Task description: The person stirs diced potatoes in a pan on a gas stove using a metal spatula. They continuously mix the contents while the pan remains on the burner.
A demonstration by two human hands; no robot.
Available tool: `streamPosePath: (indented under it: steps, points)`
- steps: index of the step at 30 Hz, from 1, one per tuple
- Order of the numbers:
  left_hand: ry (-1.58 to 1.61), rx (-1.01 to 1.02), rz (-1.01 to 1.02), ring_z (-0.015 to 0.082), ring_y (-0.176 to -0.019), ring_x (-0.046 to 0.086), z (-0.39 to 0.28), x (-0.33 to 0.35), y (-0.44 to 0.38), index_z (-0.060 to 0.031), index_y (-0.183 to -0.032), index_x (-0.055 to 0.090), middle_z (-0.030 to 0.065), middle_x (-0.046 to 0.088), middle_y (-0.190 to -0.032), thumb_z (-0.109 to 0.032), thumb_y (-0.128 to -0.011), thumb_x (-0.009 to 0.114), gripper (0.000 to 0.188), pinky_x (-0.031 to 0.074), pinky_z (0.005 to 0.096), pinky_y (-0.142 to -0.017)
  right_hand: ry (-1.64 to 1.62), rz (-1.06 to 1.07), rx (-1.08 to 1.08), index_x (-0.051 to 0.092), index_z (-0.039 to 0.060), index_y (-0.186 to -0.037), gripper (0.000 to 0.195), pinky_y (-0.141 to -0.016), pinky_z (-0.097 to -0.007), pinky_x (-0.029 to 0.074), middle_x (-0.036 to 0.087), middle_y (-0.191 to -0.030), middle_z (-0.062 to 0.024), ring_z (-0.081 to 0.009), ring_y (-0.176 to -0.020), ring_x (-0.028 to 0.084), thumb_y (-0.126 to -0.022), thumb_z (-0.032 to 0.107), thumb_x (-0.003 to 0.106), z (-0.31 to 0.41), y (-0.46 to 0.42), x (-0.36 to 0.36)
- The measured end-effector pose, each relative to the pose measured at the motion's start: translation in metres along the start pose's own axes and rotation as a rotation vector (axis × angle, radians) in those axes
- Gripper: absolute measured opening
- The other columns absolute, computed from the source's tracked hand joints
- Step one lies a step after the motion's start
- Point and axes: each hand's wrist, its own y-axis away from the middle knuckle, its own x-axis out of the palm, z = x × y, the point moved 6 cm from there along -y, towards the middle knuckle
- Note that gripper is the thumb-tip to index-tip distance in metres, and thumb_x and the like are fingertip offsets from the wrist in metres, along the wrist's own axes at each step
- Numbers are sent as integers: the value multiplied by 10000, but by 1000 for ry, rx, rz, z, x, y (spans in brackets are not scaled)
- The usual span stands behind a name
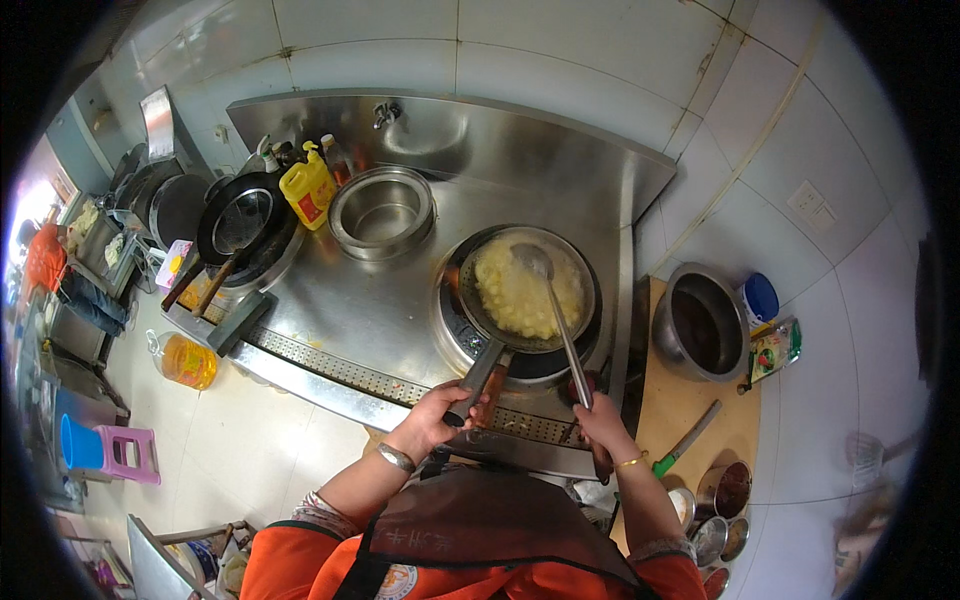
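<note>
My left hand grips the dark handle of a wok on the burner at the right of the steel stove. A wooden handle lies beside that handle, close to my fingers. Yellowish pieces of food bubble in liquid inside the wok. In my right hand is the handle of a long metal ladle, its bowl at the surface of the food. A steel basin stands on the stovetop, left of the wok. Farther left, a wire strainer with a wooden handle rests on a black pan.
Behind the strainer stands a yellow pump jug. At right, a wooden counter holds a steel pot, a green-handled knife and several metal containers. An oil jug is left of the stove; another person stands at the far left.
</note>
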Motion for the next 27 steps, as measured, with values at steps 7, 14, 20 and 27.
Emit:
streamPosePath:
  steps: [7,14,20,27]
  points:
    - [-22,4,-6,174,-648,524,0,4,0,-46,-1154,412,144,573,-924,-77,-842,420,313,444,286,-518,64,-82,17,485,2,-819,165,-433,-343,448,528,-607,-125,-210,-489,548,-822,163,516,-24,-37,-8]
    - [-47,0,-14,166,-652,518,-1,1,-1,-47,-1163,407,137,570,-922,-76,-842,426,323,450,286,-527,-1387,615,421,479,59,-800,134,-454,-232,359,401,-574,57,-44,-451,398,-892,153,457,-28,26,51]
    - [-41,-2,14,171,-657,521,-1,3,-2,-41,-1166,406,141,565,-936,-71,-844,422,323,453,287,-524,-1556,722,445,520,62,-839,143,-451,-211,328,386,-592,73,-19,-446,357,-901,163,440,11,66,42]
    - [-9,0,27,172,-657,522,-1,5,1,-38,-1162,407,141,564,-941,-72,-844,424,320,454,291,-519,-693,335,110,465,66,-777,125,-414,-233,369,438,-577,16,-75,-439,415,-857,158,495,18,56,12]
